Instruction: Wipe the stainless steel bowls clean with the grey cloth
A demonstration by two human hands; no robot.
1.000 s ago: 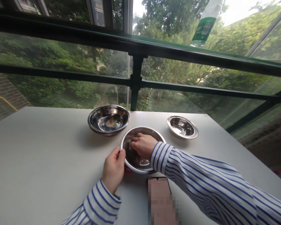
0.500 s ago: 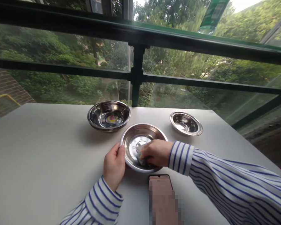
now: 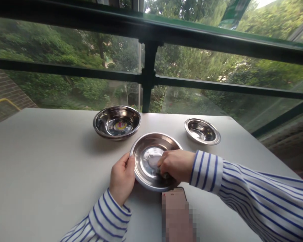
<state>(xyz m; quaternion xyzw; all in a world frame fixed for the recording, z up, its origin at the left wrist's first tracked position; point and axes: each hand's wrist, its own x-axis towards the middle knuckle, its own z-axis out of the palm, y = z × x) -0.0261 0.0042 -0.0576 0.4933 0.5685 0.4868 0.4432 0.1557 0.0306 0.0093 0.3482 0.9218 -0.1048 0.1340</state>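
Just in front of me, a shiny stainless steel bowl (image 3: 147,168) is tilted slightly towards me. My left hand (image 3: 121,177) grips its left rim, thumb on top and fingers underneath. Inside the bowl, my right hand (image 3: 175,164) is closed and presses down against the lower right of the inner wall. A small greyish wad, which looks like a cloth (image 3: 166,175), shows under its fingers, mostly hidden by the hand.
On the white table (image 3: 53,151), a stack of larger steel bowls (image 3: 101,131) with a round sticker inside stands behind to the left. A smaller steel bowl (image 3: 214,134) is at the right. Close to me lies a phone (image 3: 176,215). Dark green railings (image 3: 146,80) border the far edge.
My right hand has moved from the bowl's middle towards its right side, carrying the wad. The bowl's near edge has shifted slightly towards me, over the phone's top. My left hand keeps its hold.
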